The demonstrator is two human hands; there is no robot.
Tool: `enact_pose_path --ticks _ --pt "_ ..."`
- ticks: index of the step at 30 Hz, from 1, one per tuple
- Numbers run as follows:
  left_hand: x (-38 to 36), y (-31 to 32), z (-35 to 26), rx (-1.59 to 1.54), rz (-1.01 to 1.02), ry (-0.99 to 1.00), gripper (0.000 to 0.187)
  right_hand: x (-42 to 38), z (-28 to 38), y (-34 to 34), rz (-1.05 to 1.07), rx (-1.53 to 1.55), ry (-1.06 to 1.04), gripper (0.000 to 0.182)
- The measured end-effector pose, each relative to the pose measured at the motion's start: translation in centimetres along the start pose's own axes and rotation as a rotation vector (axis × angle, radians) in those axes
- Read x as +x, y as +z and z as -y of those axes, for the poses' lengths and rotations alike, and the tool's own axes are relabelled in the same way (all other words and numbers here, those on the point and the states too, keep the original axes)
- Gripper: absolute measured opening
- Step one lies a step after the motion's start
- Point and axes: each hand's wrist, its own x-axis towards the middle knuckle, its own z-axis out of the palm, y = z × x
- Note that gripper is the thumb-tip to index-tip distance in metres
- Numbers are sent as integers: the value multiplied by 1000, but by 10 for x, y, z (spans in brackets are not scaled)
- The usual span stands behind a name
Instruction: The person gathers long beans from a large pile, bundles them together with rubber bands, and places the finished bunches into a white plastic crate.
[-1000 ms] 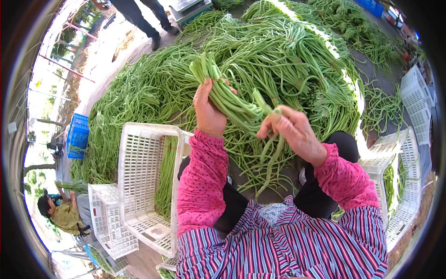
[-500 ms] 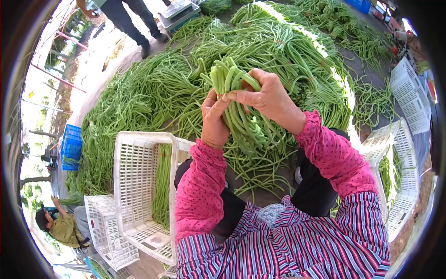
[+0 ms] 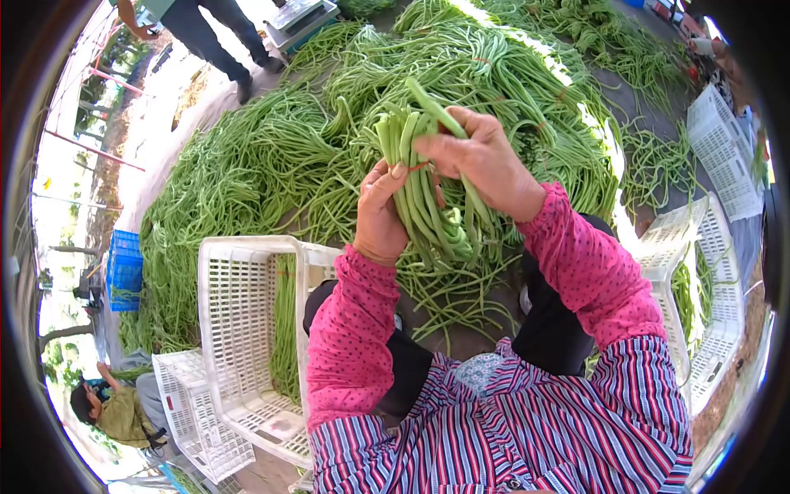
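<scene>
A bundle of long green beans (image 3: 424, 218) hangs between my hands, with a thin red band round it near the top. My left hand (image 3: 381, 210) is wrapped round the left side of the bundle, thumb near the band. My right hand (image 3: 477, 156) is closed on a single thick bean (image 3: 434, 107) that sticks up beside the bundle's top end. Its fingertips are partly hidden behind the beans. Below and beyond my hands spreads a large heap of long beans (image 3: 247, 173), with several red-banded bundles at its top.
A white crate (image 3: 216, 329) with beans inside stands at my left, another white crate (image 3: 716, 329) at my right. Farther off are a blue crate (image 3: 123, 272), a scale (image 3: 300, 15), a standing person's legs (image 3: 216, 37) and a crouching person (image 3: 123, 412) at lower left.
My right hand has moved slightly up and right, and a bean now points up from its grip. My left hand stays on the bundle. The whole view has shifted slightly.
</scene>
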Motion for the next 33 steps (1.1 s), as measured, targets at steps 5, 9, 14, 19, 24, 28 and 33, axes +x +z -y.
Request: enact_pose_path --ticks 5,9,14,19,24,28,33 --pt "-4 -4 9 -19 -27 -51 40 32 16 -81 -209 490 -4 16" --pt "-2 -6 6 -73 -188 -111 44 18 17 -55 -71 451 121 21" --pt "3 -4 1 -89 -222 -14 38 3 4 -12 -61 63 124 11" --pt "10 -15 -1 -101 -231 47 31 -3 -27 -2 -27 -596 -193 13" --pt "8 -18 -11 -137 -314 108 30 -20 -25 10 102 -1046 -154 25" --pt "3 -12 -19 -132 -342 121 26 -21 -38 6 180 -1169 -294 26" --pt "0 -16 -21 -75 -356 59 25 -32 -43 6 254 -1059 -197 28"
